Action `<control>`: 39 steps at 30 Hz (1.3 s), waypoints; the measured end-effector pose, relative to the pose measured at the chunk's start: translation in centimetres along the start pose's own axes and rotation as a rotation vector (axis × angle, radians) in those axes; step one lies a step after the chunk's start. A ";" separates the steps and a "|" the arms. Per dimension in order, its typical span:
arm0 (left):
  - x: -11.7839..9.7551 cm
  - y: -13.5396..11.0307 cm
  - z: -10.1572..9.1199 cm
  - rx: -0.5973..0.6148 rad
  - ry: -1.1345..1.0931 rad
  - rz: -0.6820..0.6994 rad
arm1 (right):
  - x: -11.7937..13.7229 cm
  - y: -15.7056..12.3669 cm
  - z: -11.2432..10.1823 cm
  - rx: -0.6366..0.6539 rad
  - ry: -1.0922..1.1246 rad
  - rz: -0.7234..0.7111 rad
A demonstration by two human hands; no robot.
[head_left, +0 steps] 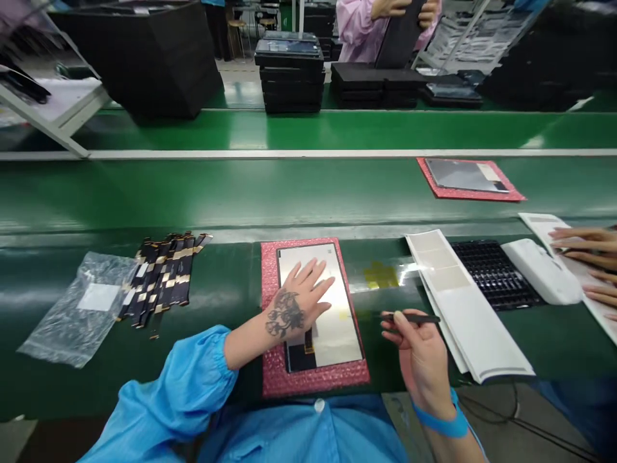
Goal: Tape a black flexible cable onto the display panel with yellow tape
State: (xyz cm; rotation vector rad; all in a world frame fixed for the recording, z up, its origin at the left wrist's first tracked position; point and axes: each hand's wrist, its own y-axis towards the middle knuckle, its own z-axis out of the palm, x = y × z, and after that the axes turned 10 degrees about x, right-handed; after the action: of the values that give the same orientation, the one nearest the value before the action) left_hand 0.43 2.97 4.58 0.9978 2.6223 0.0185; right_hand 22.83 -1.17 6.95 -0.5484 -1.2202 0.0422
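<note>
My left hand (297,301) lies flat with fingers spread on a pale rectangular panel (337,315) that rests on a pink bubble-wrap mat (270,270) in front of me. My right hand (420,350), a blue band on its wrist, is closed around thin black tweezers (414,317) held just right of the panel. A strip of clear film with small yellow tabs (380,275) lies beyond the tweezers.
Several black and gold flex cables (164,276) and a clear plastic bag (81,307) lie to the left. White sheets (463,308), a black tray (496,273) and a white block (542,270) sit right, near another person's hands (590,260). A second panel on pink wrap (467,177) lies on the belt.
</note>
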 end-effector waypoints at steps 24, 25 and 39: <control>-4.6 -11.2 2.9 -0.135 -0.074 -0.225 | -5.8 -5.2 3.3 0.230 -0.125 0.164; -4.6 -11.2 2.9 -0.130 -0.070 -0.226 | -5.8 -5.2 3.3 0.229 -0.120 0.177; -4.3 -11.3 2.5 -0.119 -0.061 -0.208 | -5.8 -5.3 3.7 0.211 -0.053 0.165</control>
State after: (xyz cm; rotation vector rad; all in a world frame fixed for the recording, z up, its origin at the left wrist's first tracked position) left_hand -3.03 -8.58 2.10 0.6726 2.6207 0.0913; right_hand 16.05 -6.24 4.92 -0.4640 -1.2026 0.3239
